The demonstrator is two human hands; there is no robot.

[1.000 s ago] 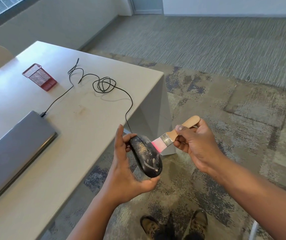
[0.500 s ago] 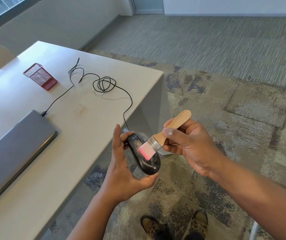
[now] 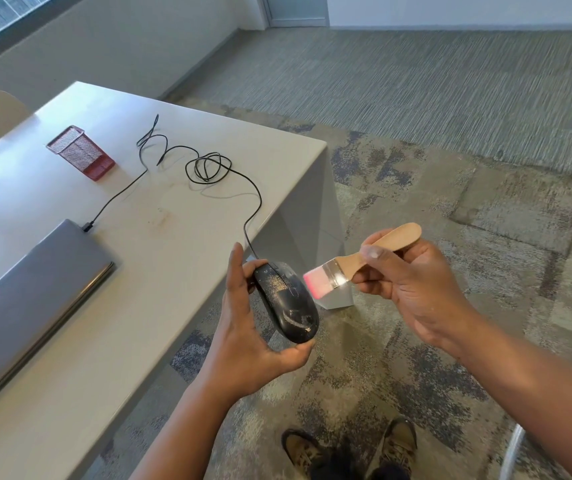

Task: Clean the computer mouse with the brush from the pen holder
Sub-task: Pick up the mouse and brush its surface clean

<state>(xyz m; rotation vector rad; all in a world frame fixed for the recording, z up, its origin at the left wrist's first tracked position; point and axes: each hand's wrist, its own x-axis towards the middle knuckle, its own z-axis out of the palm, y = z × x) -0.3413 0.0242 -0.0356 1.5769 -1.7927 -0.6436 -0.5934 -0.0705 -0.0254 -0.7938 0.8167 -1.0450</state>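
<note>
Right grip [image 3: 412,282] pinched the brush [image 3: 357,261] by its wooden handle; left grip [image 3: 253,327] cradled the dusty mouse [image 3: 286,301] off the counter [image 3: 159,237] edge. Half a second earlier the pink bristles lay on the mouse; now they had lifted just beside its right flank, a stroke likely finished. Dust remained, so more sweeps seemed needed. Beyond the mouse, its cable [image 3: 208,168] coiled toward the red pen holder [image 3: 81,152].

The mouse [image 3: 286,303] is black shiny plastic with dust on it. The brush [image 3: 353,263] has a wood handle and a shiny metal band. The holder [image 3: 81,153] is red wire mesh.
</note>
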